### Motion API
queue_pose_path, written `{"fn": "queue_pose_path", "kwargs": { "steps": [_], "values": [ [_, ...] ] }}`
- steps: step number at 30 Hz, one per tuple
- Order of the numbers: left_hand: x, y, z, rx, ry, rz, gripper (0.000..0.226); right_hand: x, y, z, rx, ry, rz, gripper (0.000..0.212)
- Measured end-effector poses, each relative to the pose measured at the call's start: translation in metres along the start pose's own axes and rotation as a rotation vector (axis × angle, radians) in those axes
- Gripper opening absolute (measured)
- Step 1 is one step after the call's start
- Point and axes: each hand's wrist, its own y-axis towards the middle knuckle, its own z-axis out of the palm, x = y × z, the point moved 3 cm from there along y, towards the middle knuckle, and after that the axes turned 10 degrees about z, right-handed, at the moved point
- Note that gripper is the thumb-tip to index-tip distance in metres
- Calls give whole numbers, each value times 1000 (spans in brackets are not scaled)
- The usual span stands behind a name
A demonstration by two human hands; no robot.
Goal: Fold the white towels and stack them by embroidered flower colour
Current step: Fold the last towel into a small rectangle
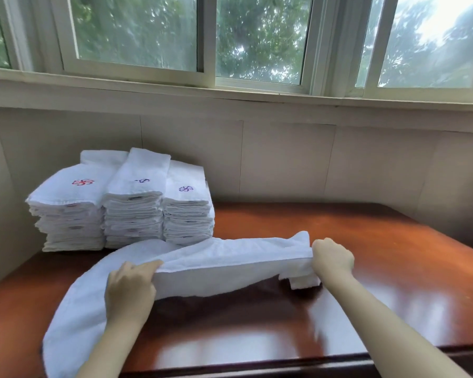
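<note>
A white towel (219,266) hangs stretched between my two hands just above the brown table (352,241). My left hand (130,289) grips its folded edge on the left, and the rest of the cloth trails down to the table's near left corner. My right hand (332,257) grips the right end, with a short flap hanging below the fist. At the back left stand three stacks of folded white towels: one topped with a red flower (82,182), the middle one (137,192) with a dark blue flower, the right one (185,189) with a purple flower.
A beige wall runs behind the table under a row of windows (257,39). The table's front edge (257,366) is close to me. Bare glossy wood lies to the right of the stacks.
</note>
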Motion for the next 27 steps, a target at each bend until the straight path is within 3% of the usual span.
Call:
{"fn": "queue_pose_path", "kwargs": {
  "steps": [4, 6, 9, 11, 14, 17, 20, 23, 27],
  "values": [
    [27, 27, -30, 111, 20, -257, 42, -9, 9, -17, 46, 202, 156, 18],
    [35, 45, -42, 215, 56, -232, 36, -13, 16, -24, 148, 551, 323, 11],
    [38, 73, -66, 228, 60, -242, 34, -7, 19, -45, 191, 1121, 470, 24],
    [36, 91, -79, 139, 21, -277, 34, 0, 22, -65, 49, 1302, 470, 30],
    [24, 106, -109, -146, -110, -282, 36, 7, 15, -99, -159, 1501, 463, 41],
    [8, 108, -137, -399, -240, -201, 42, 4, 4, -129, -365, 1730, 314, 58],
    [-3, 111, -157, -496, -256, -139, 46, -1, -7, -157, -499, 1844, 144, 61],
    [-7, 120, -170, -579, -113, -67, 49, -2, -11, -184, -592, 1856, 75, 64],
    [10, 145, -159, -490, -76, 21, 62, 6, 24, -193, -511, 1658, 159, 80]
  ]
}}
